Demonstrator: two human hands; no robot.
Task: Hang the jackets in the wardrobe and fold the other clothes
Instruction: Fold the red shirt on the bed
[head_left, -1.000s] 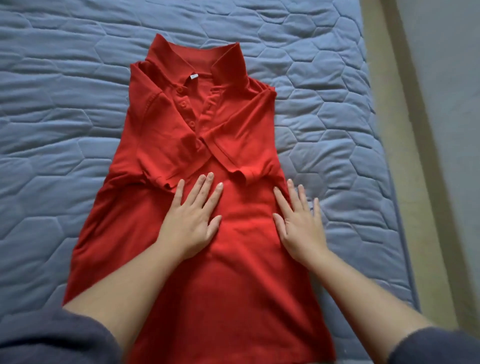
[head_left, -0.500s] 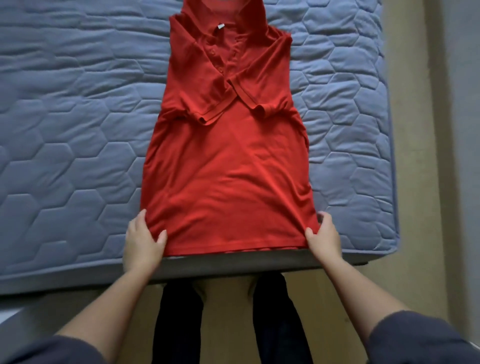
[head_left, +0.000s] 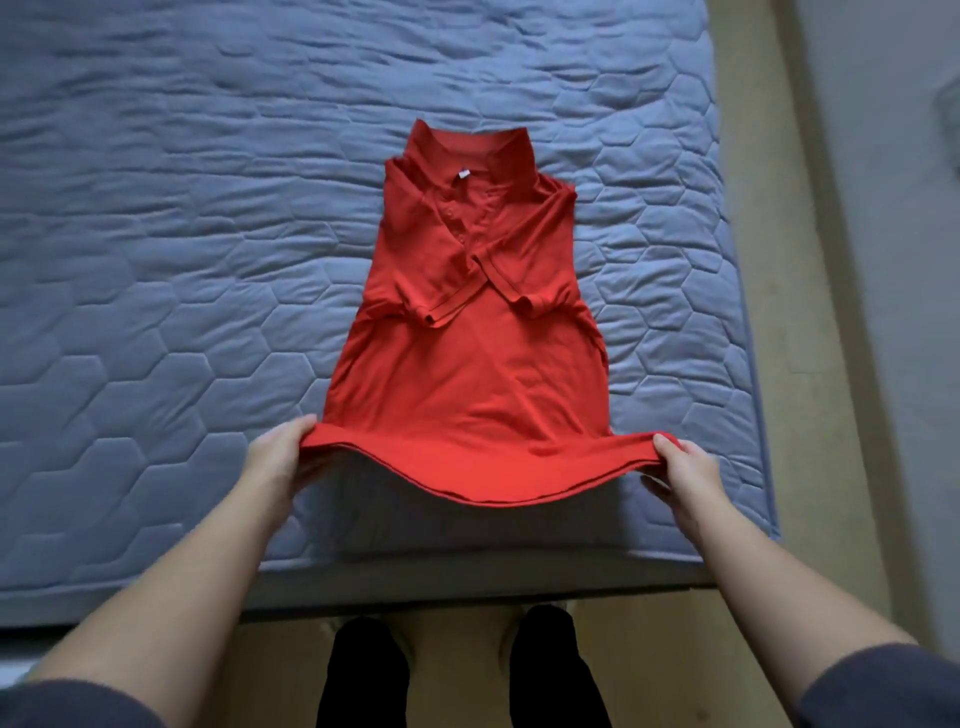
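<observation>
The left hand (head_left: 278, 452) is seen at the near left corner of a red polo shirt (head_left: 467, 374), where the hem (head_left: 498, 480) is pinched between the thumb and curled fingers. The right hand (head_left: 685, 467) is closed on the near right corner of the same hem, with the thumb laid on top of the cloth and the fingers tucked beneath it. Between the two hands the hem is held raised off the bed, sagging in a curve toward the person, and a shadow is cast under it.

The shirt is laid front up on a blue-grey quilted mattress (head_left: 156, 291), toward its right side, with the collar (head_left: 467, 148) pointed away from the person. Both short sleeves are folded inward over the chest, and their cuffs are crossed just below the button placket. A small white label (head_left: 462, 176) is seen inside the collar. The upper part of the shirt is left flat on the mattress.

A hexagon pattern is stitched into the mattress. A beige floor (head_left: 753, 260) is seen beside its right edge and below its near edge, where legs in dark trousers (head_left: 363, 675) are visible. Both forearms are bare, with dark sleeves (head_left: 883, 686) pushed up toward the elbows.
</observation>
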